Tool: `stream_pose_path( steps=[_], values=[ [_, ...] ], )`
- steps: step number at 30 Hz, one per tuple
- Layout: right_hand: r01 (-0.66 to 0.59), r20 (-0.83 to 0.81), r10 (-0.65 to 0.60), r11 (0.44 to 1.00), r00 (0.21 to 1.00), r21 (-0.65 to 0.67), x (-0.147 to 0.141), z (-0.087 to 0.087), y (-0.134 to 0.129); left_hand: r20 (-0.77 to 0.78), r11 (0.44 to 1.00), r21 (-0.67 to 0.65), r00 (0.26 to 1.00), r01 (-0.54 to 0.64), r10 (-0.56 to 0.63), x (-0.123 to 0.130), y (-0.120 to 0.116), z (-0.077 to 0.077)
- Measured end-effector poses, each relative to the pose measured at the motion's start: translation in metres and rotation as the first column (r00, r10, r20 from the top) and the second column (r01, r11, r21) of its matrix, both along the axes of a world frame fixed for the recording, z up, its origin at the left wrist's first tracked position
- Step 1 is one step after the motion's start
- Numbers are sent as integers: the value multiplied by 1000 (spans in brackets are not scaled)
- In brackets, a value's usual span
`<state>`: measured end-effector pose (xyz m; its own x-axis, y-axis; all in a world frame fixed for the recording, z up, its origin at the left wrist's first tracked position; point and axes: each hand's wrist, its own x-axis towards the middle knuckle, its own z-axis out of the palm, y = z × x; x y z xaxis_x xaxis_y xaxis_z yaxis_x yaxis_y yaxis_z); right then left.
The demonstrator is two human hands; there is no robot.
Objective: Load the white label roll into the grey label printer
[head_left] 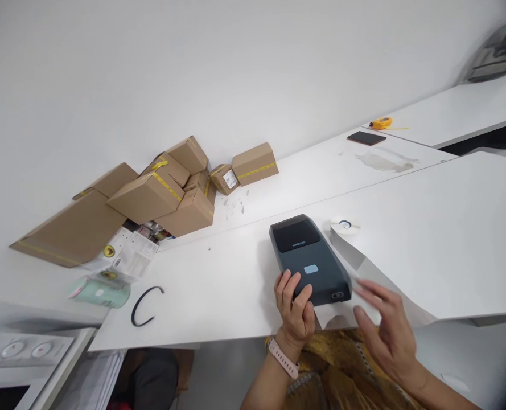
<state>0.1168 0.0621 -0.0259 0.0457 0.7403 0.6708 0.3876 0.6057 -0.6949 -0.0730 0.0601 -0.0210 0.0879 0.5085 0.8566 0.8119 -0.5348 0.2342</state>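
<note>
A dark grey, box-shaped device [299,279] lies tilted on the white table, with a black glossy panel at its far end and a pale blue button in the middle. A small round fitting shows on its near end. My left hand [293,307] grips its near left corner, fingers over the top. At the near right corner, my right hand [385,327] is open with fingers apart and slightly blurred; whether its fingertips touch the device I cannot tell. Beyond the right side lies a roll of white tape or labels [350,226], its wide pale strip [383,279] running toward the table's front edge.
Brown cardboard boxes [150,196] are piled at the back left against the wall. Near them are a mint-green pouch [101,292] and a black curved band [134,310]. A dark flat tablet-like object [366,138] and a yellow tape measure [381,123] lie at the back right.
</note>
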Motion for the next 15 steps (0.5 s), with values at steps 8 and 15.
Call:
stream_pose_path(
  steps=[8,15],
  values=[
    [-267,-340,76,784,937,-561,-22,7,57,70,1000,-12,997,-23,23,7,3,-9],
    [-265,-333,57,737,941,-621,-18,6,53,97,998,-57,995,-29,34,8,2,-14]
  ],
)
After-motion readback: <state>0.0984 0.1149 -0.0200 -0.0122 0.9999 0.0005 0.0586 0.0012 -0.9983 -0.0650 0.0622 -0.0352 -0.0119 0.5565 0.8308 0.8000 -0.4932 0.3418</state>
